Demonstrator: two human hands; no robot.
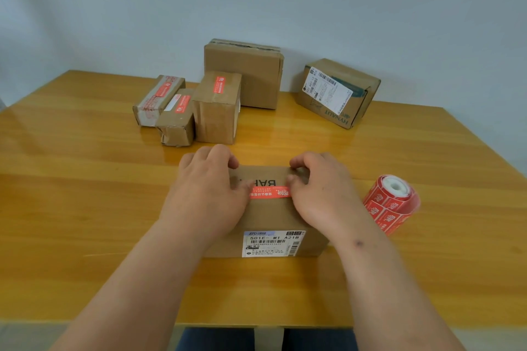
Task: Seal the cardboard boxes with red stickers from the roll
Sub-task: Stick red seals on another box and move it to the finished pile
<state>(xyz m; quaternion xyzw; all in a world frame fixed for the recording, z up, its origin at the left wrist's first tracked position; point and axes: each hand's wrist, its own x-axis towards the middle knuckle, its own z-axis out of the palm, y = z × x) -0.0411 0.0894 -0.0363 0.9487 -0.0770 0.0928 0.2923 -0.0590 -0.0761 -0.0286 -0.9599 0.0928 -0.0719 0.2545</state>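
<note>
A flat cardboard box (pixel 268 216) lies in front of me, with a white shipping label on its near side. Across its top lies a red sticker (pixel 269 192). My left hand (pixel 208 188) curls its fingers over the box's far edge, and its thumb presses the sticker's left end. In the same way my right hand (pixel 319 188) holds the far right edge, with its thumb at the sticker's right end. The roll of red stickers (pixel 392 202) lies on the table just right of the box.
Three small boxes with red stickers (pixel 188 107) are grouped at the back left of the wooden table (pixel 85 179). Behind them stands a larger plain box (pixel 245 74). A tilted box with a white label (pixel 338 92) sits at the back right, near the wall.
</note>
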